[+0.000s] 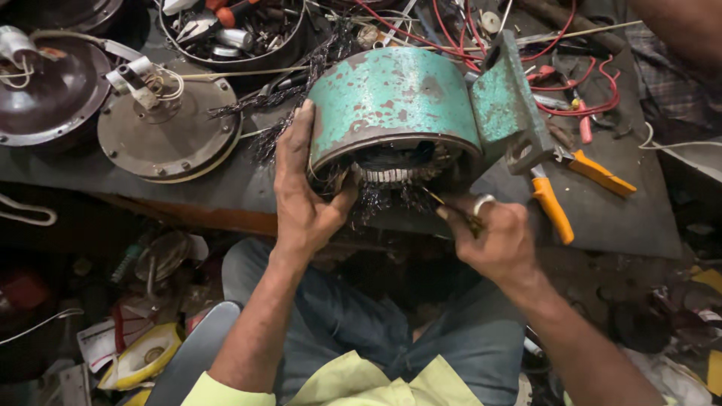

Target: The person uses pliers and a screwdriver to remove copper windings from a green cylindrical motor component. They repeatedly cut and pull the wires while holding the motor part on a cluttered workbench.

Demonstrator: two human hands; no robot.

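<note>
Fingers of the left hand (pixel 304 199) clamp the green motor housing (pixel 398 101) steady while the right hand (pixel 496 240) pinches a thin tool (pixel 444 203) into its windings (pixel 398 174).

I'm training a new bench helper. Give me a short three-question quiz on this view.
1. True or false: the left hand grips the rim of the green motor housing.
2. What does the right hand hold? A) orange-handled pliers B) a thin tool C) a red wire
3. On which side of the housing do the orange-handled pliers lie?

Key: 1 true. 2 B, a thin tool pointed into the windings. 3 the person's right.
</note>
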